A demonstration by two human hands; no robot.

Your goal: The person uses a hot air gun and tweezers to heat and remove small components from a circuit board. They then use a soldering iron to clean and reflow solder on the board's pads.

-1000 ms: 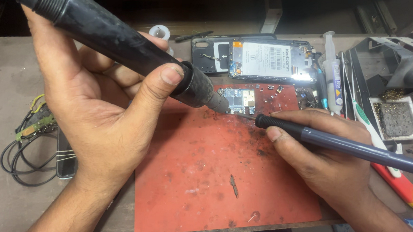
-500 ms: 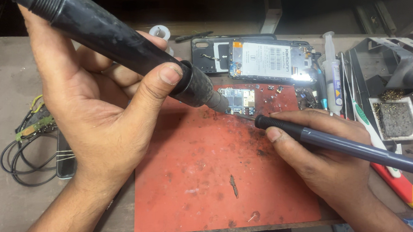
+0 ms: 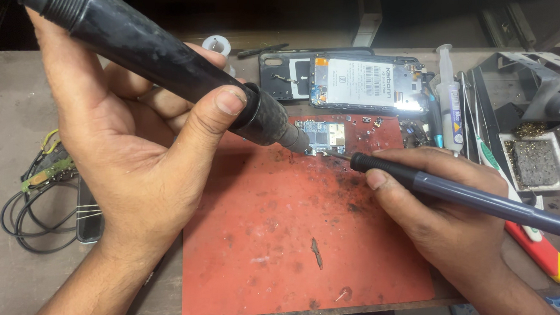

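**Working a small circuit board on the red mat**

Lying left of the red mat (image 3: 288, 254): coiled wires (image 3: 31, 208). Gripping a thick black hot-air wand (image 3: 170, 62) in the left hand (image 3: 127, 156), fingers wrapped round it, nozzle at the small circuit board (image 3: 319, 135) on the mat's far edge. Pinching a slim grey-handled tool (image 3: 469, 196) in the right hand (image 3: 443, 211), tip touching the board. Behind the mat: an opened phone (image 3: 360, 84). Right of the mat: a syringe (image 3: 450, 99).

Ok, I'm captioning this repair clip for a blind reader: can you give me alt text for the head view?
Two bare hands work over a small circuit board on a red mat: the left hand aims a thick black hot-air wand at it, while the right hand holds a slim grey-handled tool to it. Behind lies an opened phone.
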